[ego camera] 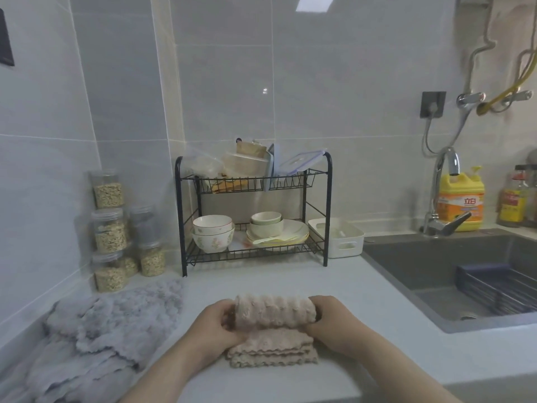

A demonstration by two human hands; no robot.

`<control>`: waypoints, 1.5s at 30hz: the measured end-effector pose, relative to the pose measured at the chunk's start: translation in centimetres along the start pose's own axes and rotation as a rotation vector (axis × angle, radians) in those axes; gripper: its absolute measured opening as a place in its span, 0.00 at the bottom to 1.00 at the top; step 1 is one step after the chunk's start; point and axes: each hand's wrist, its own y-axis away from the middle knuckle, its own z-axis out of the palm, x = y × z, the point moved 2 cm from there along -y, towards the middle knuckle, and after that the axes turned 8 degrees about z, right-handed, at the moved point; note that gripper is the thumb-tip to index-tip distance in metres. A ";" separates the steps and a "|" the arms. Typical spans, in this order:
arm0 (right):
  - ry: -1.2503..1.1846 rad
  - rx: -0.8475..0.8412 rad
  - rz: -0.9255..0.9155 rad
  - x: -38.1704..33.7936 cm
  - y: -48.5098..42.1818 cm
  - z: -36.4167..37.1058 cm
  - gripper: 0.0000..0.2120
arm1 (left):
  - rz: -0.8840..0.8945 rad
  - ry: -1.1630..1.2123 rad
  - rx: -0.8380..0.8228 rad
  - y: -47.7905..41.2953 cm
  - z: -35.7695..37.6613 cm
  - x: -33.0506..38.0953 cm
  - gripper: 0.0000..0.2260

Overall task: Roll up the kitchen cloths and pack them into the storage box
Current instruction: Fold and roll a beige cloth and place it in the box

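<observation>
A beige ribbed kitchen cloth (274,312) lies on the white counter in front of me, its far part wound into a roll and its near end still flat. My left hand (223,322) grips the roll's left end and my right hand (331,321) grips its right end. Several grey fluffy cloths (110,330) lie in a loose heap to the left. The white storage box (340,239) with cut-out handles stands at the back, to the right of the dish rack.
A black two-tier dish rack (252,210) with bowls, plates and containers stands at the back. Clear jars of grain (110,228) are stacked at the left wall. The dark sink (453,271) with tap (441,193) and a yellow detergent bottle (462,199) lies right.
</observation>
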 end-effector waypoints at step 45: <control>-0.460 0.009 0.076 -3.7 5.0 0.0 0.16 | 0.016 0.110 0.090 1.5 0.0 2.9 0.15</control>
